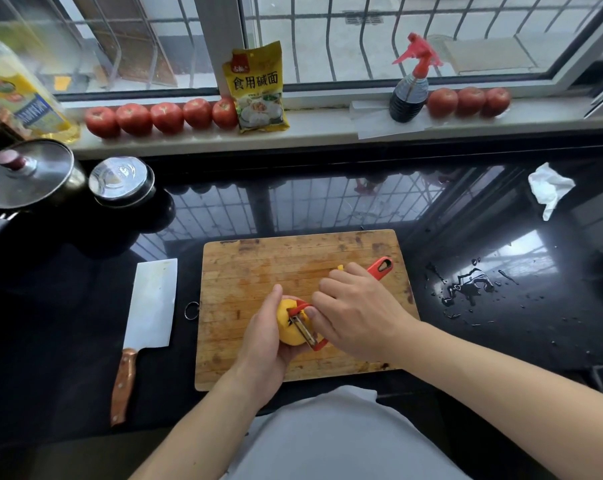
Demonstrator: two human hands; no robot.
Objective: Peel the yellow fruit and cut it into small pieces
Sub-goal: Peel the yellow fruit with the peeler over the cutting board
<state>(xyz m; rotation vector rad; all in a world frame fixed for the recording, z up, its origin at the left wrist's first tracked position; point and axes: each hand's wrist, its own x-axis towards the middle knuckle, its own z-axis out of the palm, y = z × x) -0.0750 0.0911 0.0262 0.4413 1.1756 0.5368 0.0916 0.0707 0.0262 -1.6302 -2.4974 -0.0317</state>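
Item: yellow fruit (288,327), held above the cutting board (258,268), cupped in my left hand (263,337). My right hand (355,317) gripped the red peeler (308,327), blade on the skin. Step, as I judged: peeling. Next called for turning the fruit; cleaver (151,306) lay beside the board, untouched.

Tomatoes (168,117), spray bottle (409,95) on windowsill; lidded pot (26,174) left.

Barred window (397,36) above glossy black counter (328,202).
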